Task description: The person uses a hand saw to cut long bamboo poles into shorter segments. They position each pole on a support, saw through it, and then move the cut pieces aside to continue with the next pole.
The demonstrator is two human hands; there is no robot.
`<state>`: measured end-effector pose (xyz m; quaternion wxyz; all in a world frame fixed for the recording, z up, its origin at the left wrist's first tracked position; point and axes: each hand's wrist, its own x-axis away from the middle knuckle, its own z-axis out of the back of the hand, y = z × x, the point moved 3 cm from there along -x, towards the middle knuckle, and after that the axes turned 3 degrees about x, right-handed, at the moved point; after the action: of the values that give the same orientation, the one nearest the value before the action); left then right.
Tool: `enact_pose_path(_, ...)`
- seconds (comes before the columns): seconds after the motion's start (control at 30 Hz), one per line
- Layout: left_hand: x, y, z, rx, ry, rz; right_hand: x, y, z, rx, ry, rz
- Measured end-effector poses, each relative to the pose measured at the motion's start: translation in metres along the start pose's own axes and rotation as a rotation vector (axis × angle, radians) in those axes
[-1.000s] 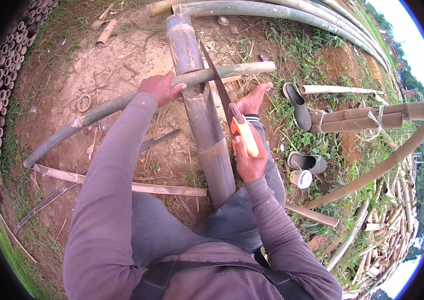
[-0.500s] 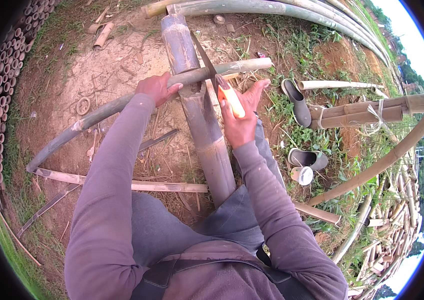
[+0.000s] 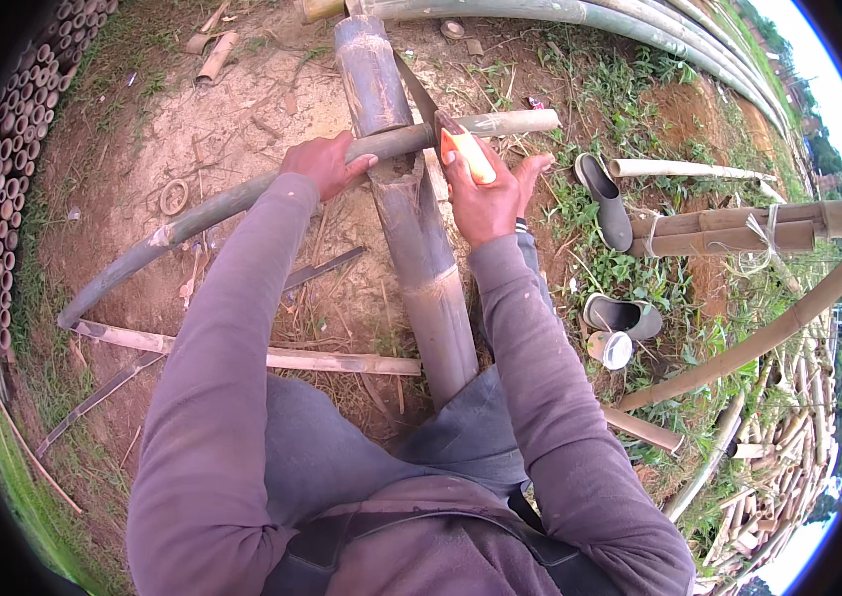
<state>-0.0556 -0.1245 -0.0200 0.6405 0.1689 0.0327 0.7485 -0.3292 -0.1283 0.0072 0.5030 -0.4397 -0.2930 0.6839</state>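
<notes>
Head view: one thin bamboo pole [image 3: 224,207] was laid crosswise over one thick bamboo trunk [image 3: 438,310], apparently for support. Pole was clamped by left grip [image 3: 322,167] at trunk's left edge, seemingly for steadiness. Handle of one saw [image 3: 471,159] was clasped by right grip [image 3: 484,202], right of trunk; blade was set across pole just beside trunk, perhaps so overhang was kept clear. Two grey shoes [image 3: 606,209], one cup [image 3: 612,350] were seen well right of trunk.
</notes>
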Motion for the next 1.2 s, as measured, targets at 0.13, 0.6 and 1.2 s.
enact_pose_path(0.13, 0.0, -0.002, -0.005, 0.002, 0.031, -0.031, 0.109, -0.023, 0.069, -0.133, -0.069, -0.17)
enact_pose_path(0.6, 0.004, 0.006, 0.003, -0.006, 0.018, -0.009, 0.023, -0.019, 0.017, -0.037, -0.014, 0.037)
enact_pose_path(1.2, -0.002, 0.002, 0.005, 0.004, 0.002, -0.005, 0.068, 0.0, 0.032, -0.158, -0.003, -0.088)
